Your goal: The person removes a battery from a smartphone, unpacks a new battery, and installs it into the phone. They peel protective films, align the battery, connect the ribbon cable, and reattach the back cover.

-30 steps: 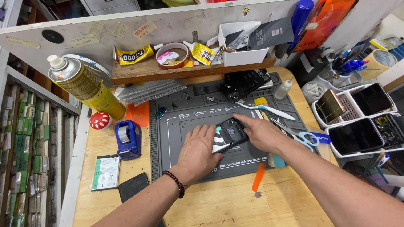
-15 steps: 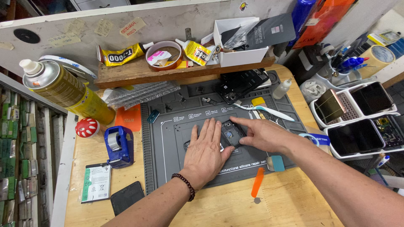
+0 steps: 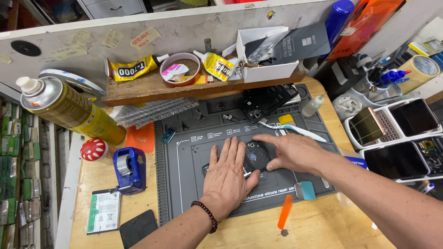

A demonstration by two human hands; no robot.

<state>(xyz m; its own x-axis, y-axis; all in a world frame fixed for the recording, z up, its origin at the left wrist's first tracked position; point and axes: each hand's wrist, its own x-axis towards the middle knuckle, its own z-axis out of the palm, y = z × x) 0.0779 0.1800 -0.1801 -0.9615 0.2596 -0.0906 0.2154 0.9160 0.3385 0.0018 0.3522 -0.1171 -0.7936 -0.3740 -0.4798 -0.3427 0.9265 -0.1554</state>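
A dark phone body (image 3: 256,156) with its back exposed lies on a grey silicone repair mat (image 3: 184,152). My left hand (image 3: 227,177) lies flat on the mat, fingers spread, thumb against the phone's near edge. My right hand (image 3: 288,151) rests on the phone's right side, fingers curled over its top edge. A thin white tool shows by my left thumb. The phone's lower part is hidden under my hands.
A gold spray can (image 3: 64,108), a blue tape dispenser (image 3: 129,169) and a battery (image 3: 103,211) lie to the left. A wooden shelf (image 3: 152,90) carries glue tubes and a tape roll. Phones in white trays (image 3: 397,138) stand at the right. An orange pry tool (image 3: 284,212) lies near the front.
Both hands have stayed on the phone; my left hand flattened and slid up beside it. The view shifted a little to the right.
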